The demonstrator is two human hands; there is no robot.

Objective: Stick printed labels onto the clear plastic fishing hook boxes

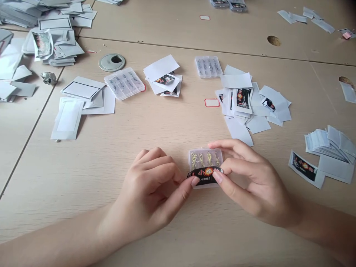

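Observation:
A black label [205,174] with red and white print is stretched between my two hands, just over a clear plastic box [198,152]. My left hand [155,185] pinches the label's left end between thumb and finger. At the other end, the thumb and index finger of my right hand [250,181] grip the label, and another finger reaches towards the box's far edge. Yellowish hook-like pieces lie in rows inside the box, which rests on the table. The label covers the box's nearer part; whether it touches the lid I cannot tell.
Two more clear boxes [124,83] [208,66] lie farther back. Loose labels and white backing papers [244,100] are scattered behind my right hand, with a paper stack [328,142] at the right. More papers [83,94] lie left, near a round metal grommet [111,62]. Seams cross the table [139,126].

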